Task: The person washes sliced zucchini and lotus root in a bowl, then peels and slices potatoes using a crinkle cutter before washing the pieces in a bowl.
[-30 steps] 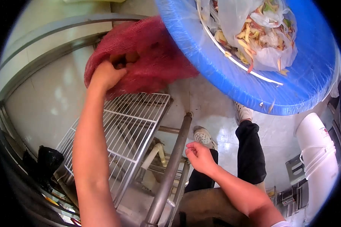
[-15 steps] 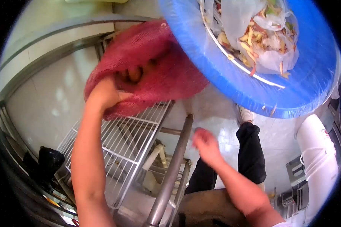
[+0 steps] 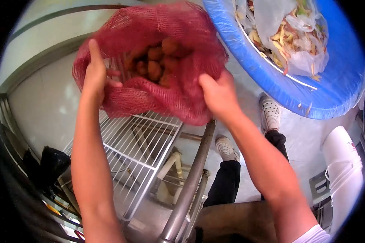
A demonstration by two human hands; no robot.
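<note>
- Rightward, a blue tub held a bag of peelings.
- A wire rack lay just under the sack.
- The red mesh sack sat between both hands, mouth open.
- The left hand clasped its left edge.
- The right hand was clenched on its right edge.
- Brown potatoes lay inside.

A white wire shelf fills the lower centre, with a grey metal post slanting up beside it. A pale, glossy wall covers the left. Shiny pale floor tiles catch light at right, near a white bucket.
</note>
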